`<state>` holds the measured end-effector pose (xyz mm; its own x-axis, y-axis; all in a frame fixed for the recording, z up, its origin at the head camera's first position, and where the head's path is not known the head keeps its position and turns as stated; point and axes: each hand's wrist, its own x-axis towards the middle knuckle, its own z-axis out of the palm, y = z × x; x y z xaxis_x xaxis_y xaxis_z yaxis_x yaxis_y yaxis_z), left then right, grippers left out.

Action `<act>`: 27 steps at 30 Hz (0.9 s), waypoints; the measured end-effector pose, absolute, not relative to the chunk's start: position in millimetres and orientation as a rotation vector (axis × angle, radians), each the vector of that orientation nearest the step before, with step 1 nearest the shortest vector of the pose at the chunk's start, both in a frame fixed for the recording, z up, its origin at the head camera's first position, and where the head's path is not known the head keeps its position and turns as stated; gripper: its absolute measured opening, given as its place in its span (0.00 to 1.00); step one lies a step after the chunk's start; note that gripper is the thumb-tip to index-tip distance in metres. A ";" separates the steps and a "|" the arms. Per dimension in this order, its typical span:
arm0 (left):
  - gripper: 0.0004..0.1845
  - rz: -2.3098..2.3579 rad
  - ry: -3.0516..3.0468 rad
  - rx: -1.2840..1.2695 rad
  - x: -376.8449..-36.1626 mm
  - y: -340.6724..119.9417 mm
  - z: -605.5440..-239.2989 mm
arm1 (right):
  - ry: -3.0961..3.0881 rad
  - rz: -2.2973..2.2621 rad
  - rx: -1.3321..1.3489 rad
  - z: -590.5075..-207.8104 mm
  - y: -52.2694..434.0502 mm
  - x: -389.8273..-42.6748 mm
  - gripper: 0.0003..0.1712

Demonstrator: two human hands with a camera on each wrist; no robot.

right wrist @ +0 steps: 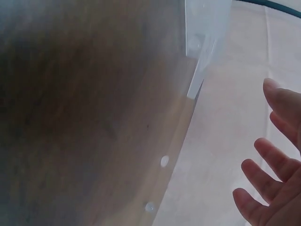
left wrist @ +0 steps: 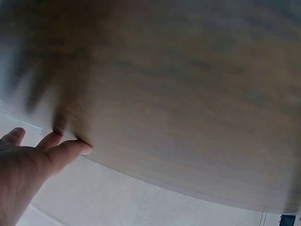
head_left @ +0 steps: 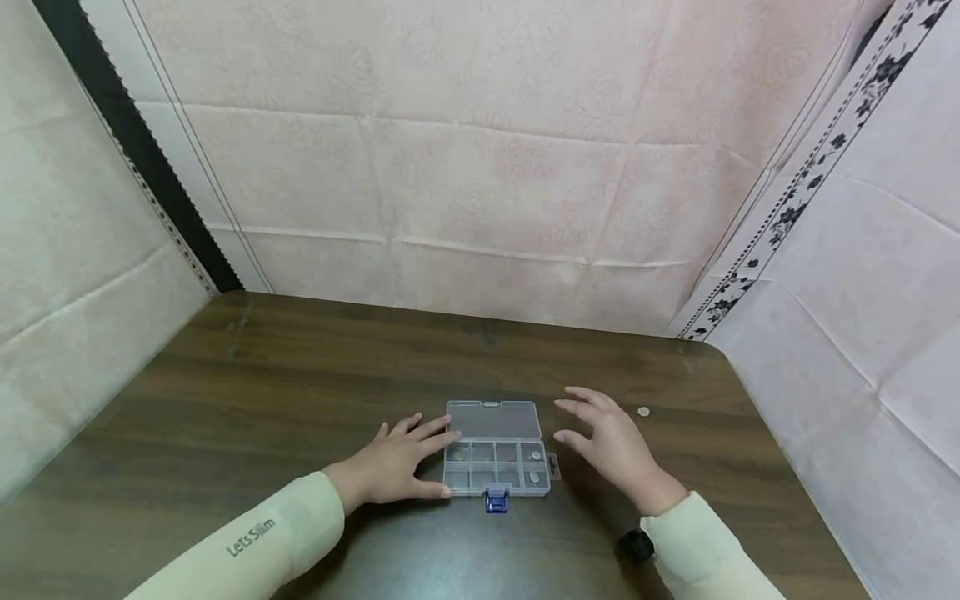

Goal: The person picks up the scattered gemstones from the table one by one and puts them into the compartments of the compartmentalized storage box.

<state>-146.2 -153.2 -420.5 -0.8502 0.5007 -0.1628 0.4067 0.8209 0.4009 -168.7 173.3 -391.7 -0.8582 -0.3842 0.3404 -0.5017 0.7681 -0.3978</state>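
Note:
A small clear compartment box [head_left: 495, 467] lies on the dark wooden table [head_left: 300, 392] with its lid [head_left: 492, 419] folded back and a blue latch [head_left: 496, 499] at the front. A few small round pieces lie in its right cells [head_left: 535, 465]. My left hand [head_left: 420, 458] rests flat on the table, its straight fingers and thumb touching the box's left end. My right hand [head_left: 592, 429] hovers just right of the box, fingers spread and holding nothing. The right wrist view shows the box's corner [right wrist: 204, 33] and that hand's fingers [right wrist: 268, 155]. The left hand [left wrist: 28, 165] shows in the blurred left wrist view.
One small pale round piece [head_left: 643, 411] lies on the table right of my right hand. Two small round pieces [right wrist: 164, 161] lie near the table edge in the right wrist view. Pale cloth walls [head_left: 480, 167] close in the table at the back and both sides.

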 end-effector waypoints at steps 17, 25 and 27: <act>0.44 0.517 2.748 0.701 -146.0 -153.1 -421.7 | -2.862 0.924 0.433 -395.4 192.9 -194.3 0.26; 0.44 0.522 2.744 0.692 -145.5 -152.4 -419.9 | -2.934 0.896 0.371 -396.5 195.8 -202.7 0.26; 0.44 0.518 2.745 0.691 -145.6 -152.3 -420.0 | -2.946 0.887 0.367 -398.1 196.8 -204.9 0.26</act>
<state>-145.6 -152.3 -420.0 -0.8522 0.4969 -0.1637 0.4030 0.8231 0.4001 -204.9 196.8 -398.1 -0.9711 -0.2127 0.1084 -0.2373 0.8082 -0.5390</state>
